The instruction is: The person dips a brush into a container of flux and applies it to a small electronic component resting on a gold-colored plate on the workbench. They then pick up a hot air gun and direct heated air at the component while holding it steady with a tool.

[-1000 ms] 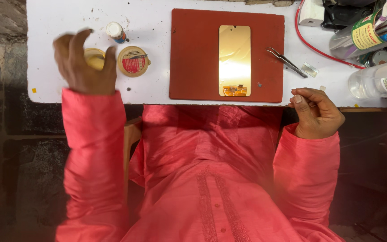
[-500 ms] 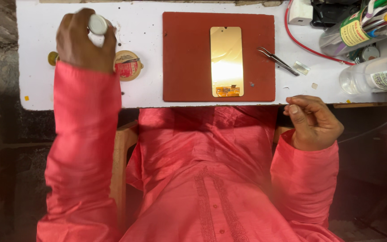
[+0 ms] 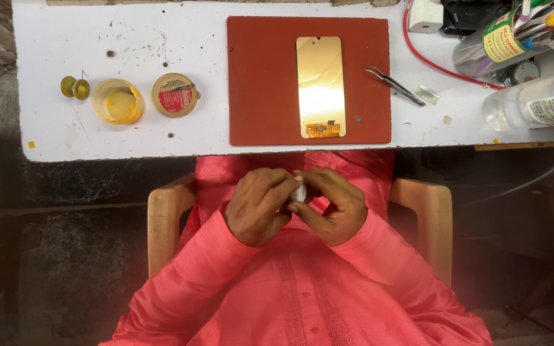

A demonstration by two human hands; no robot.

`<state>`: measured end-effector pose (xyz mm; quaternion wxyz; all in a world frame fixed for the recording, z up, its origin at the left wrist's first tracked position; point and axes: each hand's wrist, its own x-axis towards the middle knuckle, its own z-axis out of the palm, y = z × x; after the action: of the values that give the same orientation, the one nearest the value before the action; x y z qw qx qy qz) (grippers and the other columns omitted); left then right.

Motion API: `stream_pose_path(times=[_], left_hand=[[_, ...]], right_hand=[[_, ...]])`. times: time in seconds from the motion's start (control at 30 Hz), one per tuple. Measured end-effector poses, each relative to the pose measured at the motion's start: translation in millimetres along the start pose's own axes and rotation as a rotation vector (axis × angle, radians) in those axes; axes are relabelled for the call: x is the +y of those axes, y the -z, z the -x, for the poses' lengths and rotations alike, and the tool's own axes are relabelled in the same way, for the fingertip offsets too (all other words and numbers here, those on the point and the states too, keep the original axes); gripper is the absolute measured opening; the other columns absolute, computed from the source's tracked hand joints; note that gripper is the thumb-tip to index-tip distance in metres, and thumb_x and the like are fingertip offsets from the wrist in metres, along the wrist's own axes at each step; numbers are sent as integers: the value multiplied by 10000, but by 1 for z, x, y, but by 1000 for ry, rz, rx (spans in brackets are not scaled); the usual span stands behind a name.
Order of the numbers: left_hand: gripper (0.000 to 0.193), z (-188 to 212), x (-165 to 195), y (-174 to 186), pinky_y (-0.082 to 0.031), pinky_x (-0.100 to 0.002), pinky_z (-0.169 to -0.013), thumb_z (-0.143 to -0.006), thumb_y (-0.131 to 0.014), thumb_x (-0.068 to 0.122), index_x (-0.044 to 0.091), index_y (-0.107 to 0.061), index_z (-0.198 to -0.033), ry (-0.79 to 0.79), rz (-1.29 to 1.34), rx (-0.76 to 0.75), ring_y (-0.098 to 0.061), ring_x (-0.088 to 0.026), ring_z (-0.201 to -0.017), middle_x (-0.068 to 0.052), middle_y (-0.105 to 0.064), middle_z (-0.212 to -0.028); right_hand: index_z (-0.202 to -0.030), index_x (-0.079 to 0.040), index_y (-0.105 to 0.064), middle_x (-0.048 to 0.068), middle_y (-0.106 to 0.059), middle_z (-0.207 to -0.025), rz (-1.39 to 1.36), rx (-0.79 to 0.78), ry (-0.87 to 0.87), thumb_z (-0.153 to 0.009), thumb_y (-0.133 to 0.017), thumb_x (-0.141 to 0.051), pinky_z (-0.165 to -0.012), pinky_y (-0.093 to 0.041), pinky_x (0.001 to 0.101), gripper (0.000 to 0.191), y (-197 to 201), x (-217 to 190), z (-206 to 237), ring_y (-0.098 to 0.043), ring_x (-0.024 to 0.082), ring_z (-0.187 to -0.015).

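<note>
My left hand [image 3: 261, 205] and my right hand [image 3: 328, 204] meet in front of my chest, below the table edge. Both close around a small white container [image 3: 299, 192], of which only a sliver shows between the fingers. On the white table [image 3: 161, 134] lies a red mat [image 3: 264, 83] with a phone screen panel [image 3: 319, 86] face up, reflecting yellow light. To the left stand a yellow open tub [image 3: 118, 101] and a round tin with a red label [image 3: 174, 95].
Metal tweezers [image 3: 394, 84] lie right of the mat. A clear plastic bottle [image 3: 533, 102] lies on its side at the right, with a cup of tools [image 3: 514, 32] and a red wire [image 3: 437, 64] behind. A small brass piece [image 3: 74, 88] sits far left. Wooden chair arms [image 3: 165, 218] flank me.
My left hand lifted the small white container from the table's left side and brought it down to my chest. My right hand moved in from the right to join it.
</note>
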<state>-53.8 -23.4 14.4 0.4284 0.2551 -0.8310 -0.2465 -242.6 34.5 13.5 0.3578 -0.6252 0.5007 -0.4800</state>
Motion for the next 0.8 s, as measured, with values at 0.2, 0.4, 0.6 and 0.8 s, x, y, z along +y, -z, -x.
stream_pose_path(times=[0.2, 0.4, 0.6, 0.8], left_hand=[[549, 38, -27, -23, -542, -440, -881, -903, -777, 124, 30, -516, -1377, 10, 72, -20, -645, -346, -1011, -157, -612, -1165], [320, 62, -30, -56, -476, -293, -736, -1129, -482, 268, 24, -432, -1332, 222, 596, 202, -544, -131, -818, -80, -575, -1017], [276, 66, -26, -54, -482, -232, -668, -1148, -393, 273, 22, -508, -1163, 652, 900, 232, -557, -73, -770, -59, -636, -932], [356, 50, -27, -40, -350, -227, -512, -1172, -464, 294, -24, -539, -1029, 935, 965, 129, -417, -77, -591, -57, -555, -733]], right_hand=[[-1291, 46, -658, 113, -692, -1116, -413, -80, -253, -964, -767, -87, -846, -607, 279, 370, 1, 10, 4, -696, 140, -970], [-1287, 12, -641, 107, -666, -1151, -123, -135, -40, -892, -814, -86, -812, -578, 260, 443, -1, 1, -2, -676, 152, -953], [-1256, -66, -670, 128, -635, -1253, 205, -158, 339, -893, -778, 32, -895, -579, 328, 391, 2, -6, -16, -668, 250, -1096], [-1227, -79, -678, 117, -624, -1291, 285, -182, 520, -856, -746, 110, -934, -571, 370, 422, 1, -1, -17, -651, 287, -1127]])
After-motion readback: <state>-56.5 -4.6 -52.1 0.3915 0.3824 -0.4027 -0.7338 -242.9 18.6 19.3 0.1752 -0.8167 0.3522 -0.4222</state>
